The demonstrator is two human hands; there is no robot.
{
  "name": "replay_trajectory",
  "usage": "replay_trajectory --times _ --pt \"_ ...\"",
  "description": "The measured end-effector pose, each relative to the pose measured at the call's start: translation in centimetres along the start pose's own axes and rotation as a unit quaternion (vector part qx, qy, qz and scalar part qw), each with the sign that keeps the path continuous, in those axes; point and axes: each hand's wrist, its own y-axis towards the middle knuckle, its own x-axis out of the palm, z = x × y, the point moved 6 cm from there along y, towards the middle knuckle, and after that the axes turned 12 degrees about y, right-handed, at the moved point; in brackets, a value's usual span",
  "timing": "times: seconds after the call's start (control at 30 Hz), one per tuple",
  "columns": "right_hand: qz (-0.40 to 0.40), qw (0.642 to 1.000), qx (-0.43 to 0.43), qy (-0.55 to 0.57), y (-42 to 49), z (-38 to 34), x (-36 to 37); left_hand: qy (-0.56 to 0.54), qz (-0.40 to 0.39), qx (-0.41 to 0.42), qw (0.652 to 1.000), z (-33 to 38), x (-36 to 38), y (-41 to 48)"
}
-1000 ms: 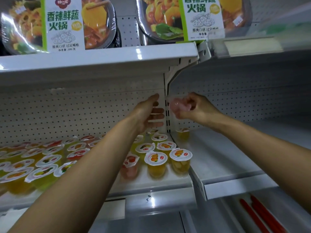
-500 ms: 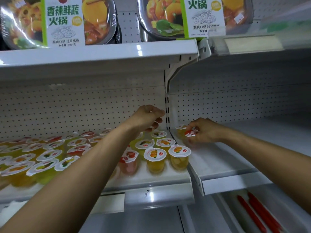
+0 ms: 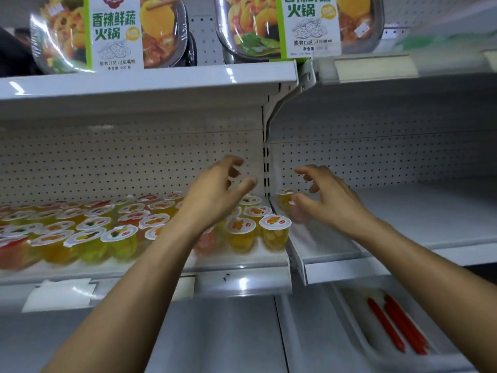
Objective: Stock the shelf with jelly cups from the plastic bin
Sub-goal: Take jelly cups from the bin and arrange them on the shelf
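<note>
Head view: both hands bare over stocked jelly cups [image 3: 242, 232].
Left hand [image 3: 215, 195] and right hand [image 3: 330, 200]: fingers apart, gripping nothing. Pink cup [image 3: 299, 216] upright on right shelf [image 3: 349, 254], 8 o'clock of right hand, the nearer one.

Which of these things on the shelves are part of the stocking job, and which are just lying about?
Part of the job: jelly cups packed on the left shelf; yellow cup and pink cup on the right shelf; left hand and right hand, both empty.
Lying about: hotpot packs on the shelf above; red sticks in the tray below.
</note>
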Motion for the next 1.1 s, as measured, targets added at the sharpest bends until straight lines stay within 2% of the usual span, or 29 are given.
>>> replay_trajectory --times 0.23,0.37,0.47,0.8,0.93,1.1 --pt "0.000 0.995 -0.087 0.051 -6.0 -4.7 0.7 -0.031 0.108 -0.020 0.994 -0.8 -3.2 -10.3" --pt "-0.010 0.990 -0.112 0.089 -8.2 -8.0 2.5 -0.007 0.122 -0.041 0.992 -3.9 -5.7 -15.8" --pt "-0.022 0.984 -0.149 0.096 -9.3 -11.1 5.1 0.057 0.123 -0.059 0.989 -7.6 -8.2 -19.1" --pt "-0.115 0.956 -0.249 0.102 -9.6 -27.8 21.1 0.250 0.071 -0.116 0.959 -23.3 -20.3 -28.3" --pt "-0.133 0.948 -0.249 0.146 -9.9 -35.7 28.2 0.298 0.052 -0.140 0.943 -31.4 -27.8 -32.1" --pt "-0.155 0.941 -0.243 0.176 -10.4 -44.9 36.9 0.313 0.066 -0.171 0.932 -40.5 -35.4 -37.0"
